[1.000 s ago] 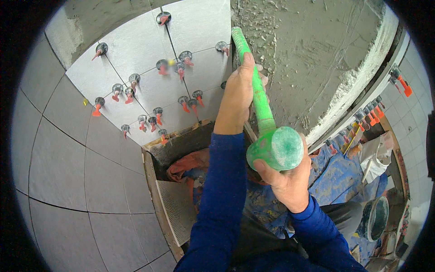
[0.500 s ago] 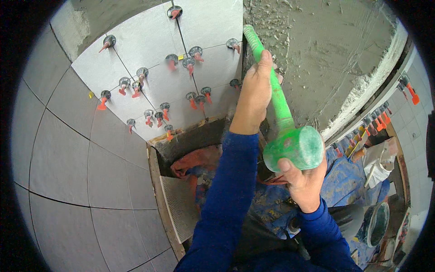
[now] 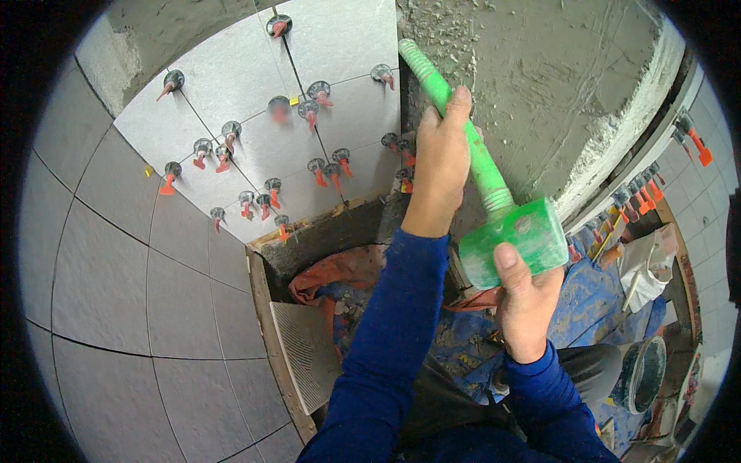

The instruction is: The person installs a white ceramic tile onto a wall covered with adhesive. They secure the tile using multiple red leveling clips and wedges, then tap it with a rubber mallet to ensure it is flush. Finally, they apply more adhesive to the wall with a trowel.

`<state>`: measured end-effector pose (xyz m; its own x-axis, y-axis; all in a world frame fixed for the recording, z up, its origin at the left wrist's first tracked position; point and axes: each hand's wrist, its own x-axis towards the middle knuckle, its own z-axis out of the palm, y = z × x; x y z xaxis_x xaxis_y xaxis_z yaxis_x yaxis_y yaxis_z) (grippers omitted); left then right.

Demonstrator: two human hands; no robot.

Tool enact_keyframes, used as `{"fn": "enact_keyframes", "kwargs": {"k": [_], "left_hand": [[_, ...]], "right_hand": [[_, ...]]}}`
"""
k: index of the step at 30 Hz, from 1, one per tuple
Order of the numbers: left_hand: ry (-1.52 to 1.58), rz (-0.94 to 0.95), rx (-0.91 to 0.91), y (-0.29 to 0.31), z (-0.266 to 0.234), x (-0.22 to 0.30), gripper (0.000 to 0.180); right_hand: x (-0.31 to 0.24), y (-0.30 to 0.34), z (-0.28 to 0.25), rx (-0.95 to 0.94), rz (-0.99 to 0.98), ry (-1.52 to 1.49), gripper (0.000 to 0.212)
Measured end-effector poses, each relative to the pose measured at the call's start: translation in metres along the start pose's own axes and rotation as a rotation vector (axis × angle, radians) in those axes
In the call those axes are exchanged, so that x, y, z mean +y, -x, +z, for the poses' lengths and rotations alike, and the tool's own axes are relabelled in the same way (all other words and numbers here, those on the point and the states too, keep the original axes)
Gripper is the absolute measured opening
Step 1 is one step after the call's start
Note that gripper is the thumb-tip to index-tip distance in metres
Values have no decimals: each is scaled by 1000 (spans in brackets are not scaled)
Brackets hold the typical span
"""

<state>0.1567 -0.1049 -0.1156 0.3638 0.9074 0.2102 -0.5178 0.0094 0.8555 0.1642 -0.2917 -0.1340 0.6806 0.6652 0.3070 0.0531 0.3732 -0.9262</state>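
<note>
A green mallet (image 3: pixel 515 241) with a thick cylindrical head slants across the middle of the view, its ribbed handle end pointing up and left. My left hand (image 3: pixel 446 158) is wrapped round the handle. My right hand (image 3: pixel 529 305) cups the head from below, thumb pressed on its side. To the left, pale wall tiles (image 3: pixel 231 69) carry several black round levelling clips with red levers, such as one clip (image 3: pixel 279 26) on an upper joint. Behind the handle rises a wall of rough grey mortar (image 3: pixel 540 85); the mallet appears apart from it.
Grey tiles (image 3: pixel 104 270) cover the left side. A loose tile with a ridged back (image 3: pixel 305 355) leans near a wooden edge. Blue sheeting (image 3: pixel 579 309) lies below, with a white bag (image 3: pixel 648 266) and a dark bucket (image 3: pixel 644 374) at the right. More red-levered clips (image 3: pixel 698 147) line the right edge.
The mallet's head has turned in my hands, so its side now faces me, and has moved slightly right. The tiled wall has shifted a little left in view.
</note>
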Motion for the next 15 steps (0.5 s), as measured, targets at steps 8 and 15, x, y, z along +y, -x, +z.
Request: {"fn": "enact_keyframes", "kwargs": {"k": [8, 15], "left_hand": [[152, -70, -16, 5, 5, 4, 37], [287, -53, -93, -25, -5, 5, 34]], "right_hand": [[-5, -2, -3, -40, 5, -14, 37], [-12, -3, -3, -41, -10, 49, 35]]}}
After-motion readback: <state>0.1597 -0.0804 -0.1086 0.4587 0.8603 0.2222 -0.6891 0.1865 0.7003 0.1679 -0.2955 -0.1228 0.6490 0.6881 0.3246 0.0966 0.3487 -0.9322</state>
